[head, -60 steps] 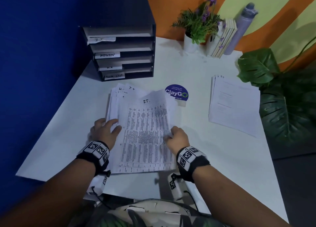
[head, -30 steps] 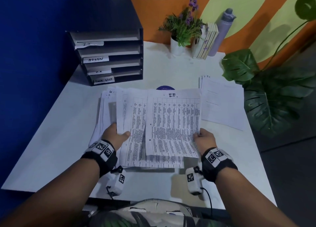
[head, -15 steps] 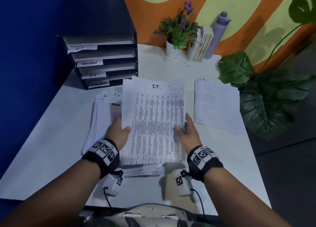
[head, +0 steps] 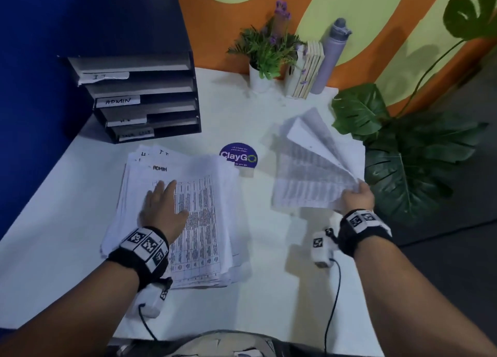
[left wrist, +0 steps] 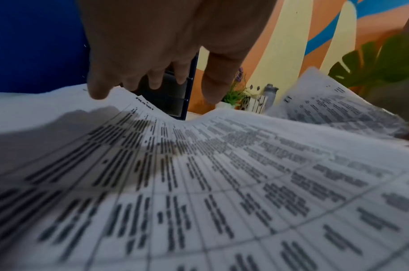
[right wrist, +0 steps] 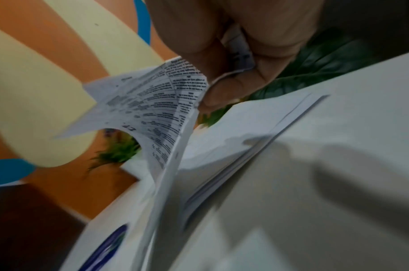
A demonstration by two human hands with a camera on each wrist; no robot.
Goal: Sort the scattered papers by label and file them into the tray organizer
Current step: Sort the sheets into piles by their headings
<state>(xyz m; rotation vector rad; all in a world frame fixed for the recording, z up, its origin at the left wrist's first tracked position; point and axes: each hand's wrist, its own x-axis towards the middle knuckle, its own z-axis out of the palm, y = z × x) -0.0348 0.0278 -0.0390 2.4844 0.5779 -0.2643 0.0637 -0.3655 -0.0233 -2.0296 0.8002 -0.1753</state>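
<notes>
The right hand pinches a corner of the IT sheets, now swung away from the main stack to the sorted pile at three o'clock. The left hand lies flat, fingers straight, on the stack, an ADMIN page uppermost, likely next. The tray organizer waits at eleven o'clock.
</notes>
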